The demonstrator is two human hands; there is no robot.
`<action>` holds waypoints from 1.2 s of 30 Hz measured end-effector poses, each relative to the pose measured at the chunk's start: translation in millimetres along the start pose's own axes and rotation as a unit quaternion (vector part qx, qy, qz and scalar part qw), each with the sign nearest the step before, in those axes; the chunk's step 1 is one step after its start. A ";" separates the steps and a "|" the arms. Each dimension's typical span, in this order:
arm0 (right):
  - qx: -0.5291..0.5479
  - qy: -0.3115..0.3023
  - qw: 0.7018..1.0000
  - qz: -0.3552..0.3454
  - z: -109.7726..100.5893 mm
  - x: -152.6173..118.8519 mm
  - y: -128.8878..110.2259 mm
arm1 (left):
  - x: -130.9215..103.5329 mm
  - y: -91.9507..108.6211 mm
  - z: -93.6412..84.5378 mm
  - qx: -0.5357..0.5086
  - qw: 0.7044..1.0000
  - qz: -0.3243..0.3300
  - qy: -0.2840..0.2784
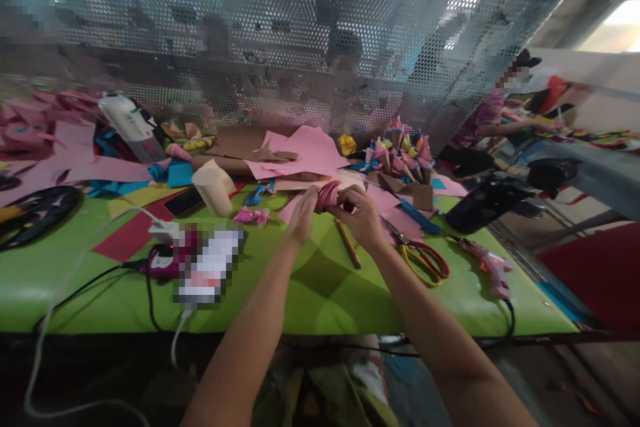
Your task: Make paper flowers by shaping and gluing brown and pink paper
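A rolled pink paper flower (329, 194) is held up between my two hands, above the green table (280, 280). My left hand (303, 215) presses against its left side, fingers closed along it. On its right side my right hand (361, 213) pinches the paper with thumb and fingers. Below my hands a pencil (349, 243) lies on the table. To the right rest scissors (423, 260) with red and yellow handles and a pink glue gun (490, 267). Pink paper sheets (305, 150) are piled just beyond my hands.
A phone (210, 267) and a purple power strip (165, 260) with cables lie left. Behind them stands a beige paper roll (214, 187). Paper flowers (400, 153) cluster at the back right, before a perforated metal screen (280, 33). Another person (493, 110) works at the far right.
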State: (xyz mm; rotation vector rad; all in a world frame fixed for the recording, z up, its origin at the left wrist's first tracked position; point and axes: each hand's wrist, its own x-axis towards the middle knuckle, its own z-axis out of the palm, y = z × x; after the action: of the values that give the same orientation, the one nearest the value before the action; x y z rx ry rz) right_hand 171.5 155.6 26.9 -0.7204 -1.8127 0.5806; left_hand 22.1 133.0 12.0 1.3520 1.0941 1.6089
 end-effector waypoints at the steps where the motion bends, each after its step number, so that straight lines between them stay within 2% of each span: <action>1: 0.002 -0.008 1.000 -0.002 -0.3 0.0 -0.5 | -0.7 1.6 -0.7 -0.002 1.000 -0.011 -0.005; 6: 0.011 -0.043 0.999 -0.026 -1.4 -0.2 -2.5 | -3.7 4.3 -3.1 -0.008 0.999 -0.050 -0.010; 12: 0.012 -0.081 0.996 -0.046 -6.1 0.2 -0.2 | -0.1 0.1 -2.2 -0.029 0.997 -0.071 0.029; 17: -0.021 -0.101 0.991 -0.087 -9.2 0.7 -2.1 | -1.8 5.7 -3.0 -0.052 0.994 -0.090 -0.016; 24: -0.059 -0.107 0.986 -0.113 -10.2 0.7 -2.8 | -0.9 1.5 -2.1 -0.096 0.987 -0.127 0.003; 27: -0.032 -0.090 0.990 -0.107 -11.9 2.8 1.7 | -1.8 2.5 -1.9 -0.132 0.981 -0.140 -0.033; 32: 0.010 -0.065 0.995 -0.076 -18.2 7.9 11.7 | -4.9 12.6 -3.2 -0.138 0.978 -0.104 -0.120; 36: 0.022 -0.074 0.995 -0.062 -21.0 9.4 14.3 | -3.5 11.0 -3.0 -0.107 0.980 -0.108 -0.125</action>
State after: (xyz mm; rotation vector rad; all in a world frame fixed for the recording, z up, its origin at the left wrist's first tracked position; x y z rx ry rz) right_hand 191.7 173.3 30.1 -0.5419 -1.9599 0.6030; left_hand 19.4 125.5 20.8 1.2095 0.8572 1.3182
